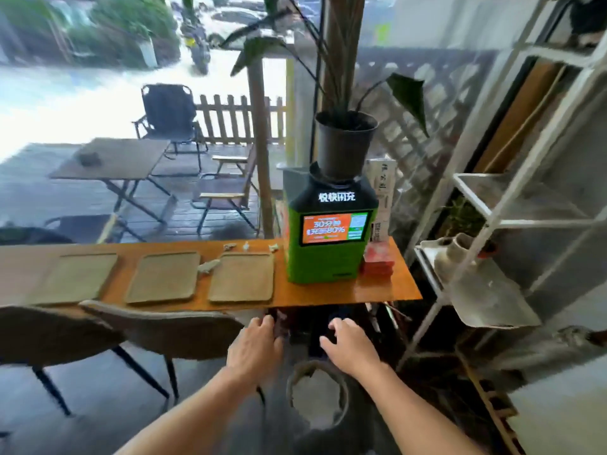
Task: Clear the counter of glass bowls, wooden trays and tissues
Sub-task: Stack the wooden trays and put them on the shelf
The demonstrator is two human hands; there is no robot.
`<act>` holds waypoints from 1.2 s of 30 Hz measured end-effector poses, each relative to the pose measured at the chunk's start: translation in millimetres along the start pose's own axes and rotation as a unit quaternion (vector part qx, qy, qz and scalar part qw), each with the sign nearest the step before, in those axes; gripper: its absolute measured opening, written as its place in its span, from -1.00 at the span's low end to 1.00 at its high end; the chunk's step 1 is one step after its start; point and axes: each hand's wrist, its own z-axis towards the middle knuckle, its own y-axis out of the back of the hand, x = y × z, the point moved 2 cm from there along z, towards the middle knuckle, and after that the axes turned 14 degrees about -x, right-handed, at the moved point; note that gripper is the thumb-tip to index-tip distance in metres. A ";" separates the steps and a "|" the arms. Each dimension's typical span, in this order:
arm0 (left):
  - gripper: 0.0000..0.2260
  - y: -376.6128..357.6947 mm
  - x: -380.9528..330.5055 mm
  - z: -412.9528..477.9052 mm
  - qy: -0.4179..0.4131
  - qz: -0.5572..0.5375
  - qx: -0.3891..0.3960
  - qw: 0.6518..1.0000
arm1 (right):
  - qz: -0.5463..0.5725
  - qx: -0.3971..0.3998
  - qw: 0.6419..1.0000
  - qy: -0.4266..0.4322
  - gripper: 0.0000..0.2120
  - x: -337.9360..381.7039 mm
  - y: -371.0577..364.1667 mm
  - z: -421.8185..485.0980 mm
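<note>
Three trays are lying in a row on the counter (377, 290), left of the green kiosk (330, 231): the near tray (242, 277) just beside it, the middle tray (163, 277), the far tray (77, 278); crumpled tissues (207, 267) are sitting between near and middle trays, more scraps (247, 247) behind; the left hand (254, 348) and right hand (351, 346) are hovering below the counter edge, fingers spread, holding nothing.

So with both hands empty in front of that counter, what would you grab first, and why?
Probably the crumpled tissue between the middle and right wooden trays. Both the left hand and right hand hang open below the counter edge, holding nothing; loose tissues might fall if a tray is lifted first.
</note>
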 end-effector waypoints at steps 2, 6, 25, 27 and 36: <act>-0.71 17.2 33.2 -10.7 0.017 0.009 -0.004 1.000 | 0.001 0.013 0.999 0.030 -0.56 35.5 -17.0 -5.3; -0.72 44.4 78.4 -25.7 0.050 0.018 -0.018 0.998 | 0.002 0.017 0.997 0.076 -0.58 95.2 -38.6 -11.7; -0.71 64.5 141.8 130.6 0.018 0.015 -0.051 0.998 | -0.066 0.044 0.993 0.091 -0.61 193.4 -94.1 131.9; -0.71 56.9 154.6 159.5 0.027 0.012 -0.027 0.999 | -0.070 0.054 0.993 0.076 -0.60 198.6 -107.2 163.0; -0.56 7.7 206.7 257.5 0.094 0.015 0.072 0.993 | -0.084 0.079 0.993 -0.009 -0.61 191.3 -155.3 249.1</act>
